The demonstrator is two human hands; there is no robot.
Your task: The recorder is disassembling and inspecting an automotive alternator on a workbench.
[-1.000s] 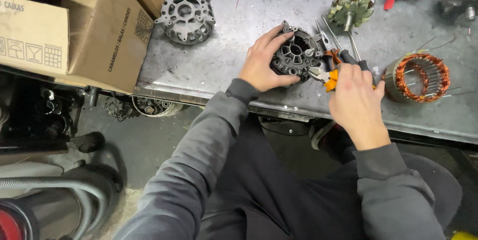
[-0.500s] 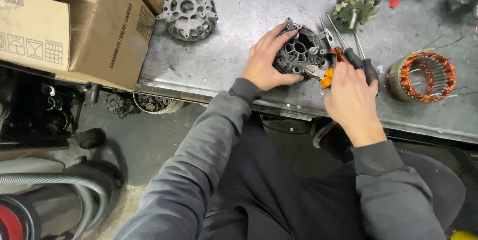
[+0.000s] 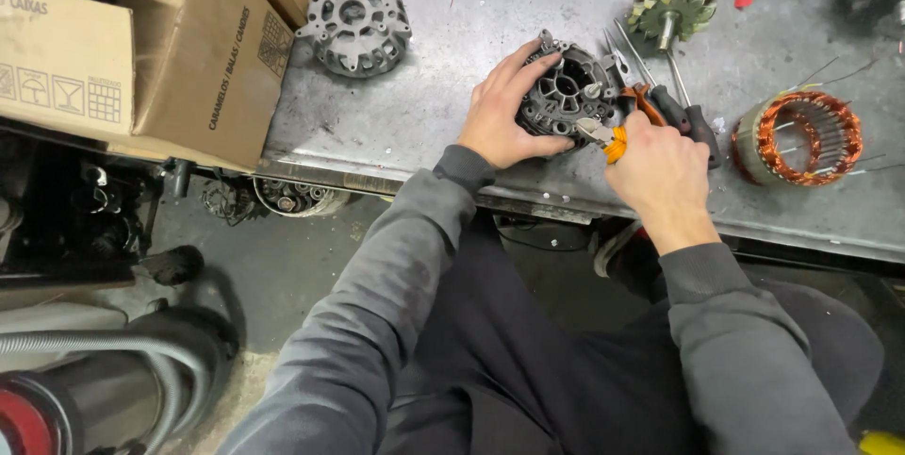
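Dark cast metal, round and ribbed with open slots, the alternator housing (image 3: 568, 94) sits just above the centre of the frame on the scuffed grey steel workbench (image 3: 424, 106), close to the bench's near edge. The left hand (image 3: 501, 115) clamps it from the left side of the picture, thumb low and fingers curled over its upper rim, so the housing's open face tilts up toward the camera. The right hand (image 3: 660, 167) comes in from the lower right and is closed around the orange-handled pliers (image 3: 617, 139), whose metal nose points up and to the left and meets the housing's lower right edge (whether the nose grips a part there or only touches it, I cannot tell). So the tool's long axis runs diagonally from lower right to upper left, straight into the housing, and the two hands sit on opposite sides of it, near each other but not touching. Just beside the right hand, toward the upper right, lie two dark-handled screwdrivers (image 3: 693, 120), their shafts pointing up the frame. Further right rests a ring-shaped copper-wound stator (image 3: 799, 137); a second grey perforated end cover (image 3: 356, 12) lies at upper left, beside the brown cardboard boxes (image 3: 179, 59).
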